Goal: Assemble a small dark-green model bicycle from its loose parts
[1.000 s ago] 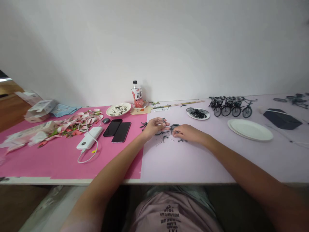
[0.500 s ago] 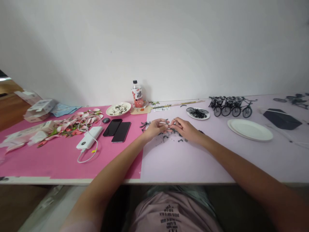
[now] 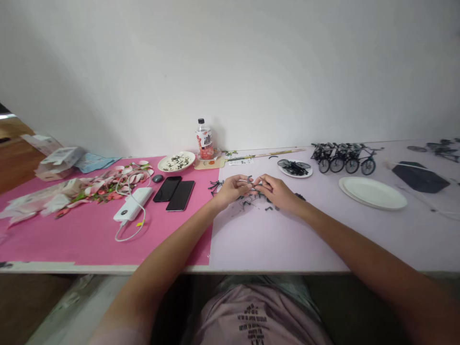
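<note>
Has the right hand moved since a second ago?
Yes, slightly: judged against the stacked white plates, the right hand sits higher in the view, either lifted or farther toward the wall.

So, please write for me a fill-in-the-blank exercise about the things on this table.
A small dark part shows between the left hand and the ____ hand.
The two phones lie on the ____ sheet.
The bottle has a ____ cap.
The toy bicycles stand upright on their ____.
Missing words: right; pink; black; wheels.
</note>
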A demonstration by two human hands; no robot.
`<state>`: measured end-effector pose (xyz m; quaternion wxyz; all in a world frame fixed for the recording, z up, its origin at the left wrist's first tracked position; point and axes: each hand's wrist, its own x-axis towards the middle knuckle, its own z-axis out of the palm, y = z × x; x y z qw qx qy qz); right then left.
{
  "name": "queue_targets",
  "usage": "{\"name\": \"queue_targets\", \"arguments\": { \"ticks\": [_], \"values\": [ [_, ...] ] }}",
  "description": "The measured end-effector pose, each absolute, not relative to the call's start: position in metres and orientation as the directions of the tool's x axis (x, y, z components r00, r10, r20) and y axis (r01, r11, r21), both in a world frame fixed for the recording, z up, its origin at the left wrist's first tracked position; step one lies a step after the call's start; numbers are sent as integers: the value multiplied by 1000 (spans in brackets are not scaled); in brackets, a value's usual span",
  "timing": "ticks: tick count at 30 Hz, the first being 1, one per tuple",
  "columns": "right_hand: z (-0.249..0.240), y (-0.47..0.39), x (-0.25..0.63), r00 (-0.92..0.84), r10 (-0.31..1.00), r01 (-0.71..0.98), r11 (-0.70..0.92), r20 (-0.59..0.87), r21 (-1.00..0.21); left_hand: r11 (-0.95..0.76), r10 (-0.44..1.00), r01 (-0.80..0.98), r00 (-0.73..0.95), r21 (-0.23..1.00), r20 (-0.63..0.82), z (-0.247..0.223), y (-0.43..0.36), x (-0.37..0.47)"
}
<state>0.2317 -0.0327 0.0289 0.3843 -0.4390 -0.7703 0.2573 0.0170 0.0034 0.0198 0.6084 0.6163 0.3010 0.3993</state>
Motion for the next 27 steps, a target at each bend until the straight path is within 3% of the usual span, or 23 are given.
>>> {"name": "queue_targets", "arguments": {
  "ticks": [15, 27],
  "values": [
    [20, -25, 232, -282, 902, 259, 400, 327, -879, -44, 836, -167, 534, 985, 128, 24, -1, 18],
    [26, -29, 229, -251, 872, 286, 482, 421, -828, -69, 881, -180, 451, 981, 145, 21, -1, 24]
  ]
}}
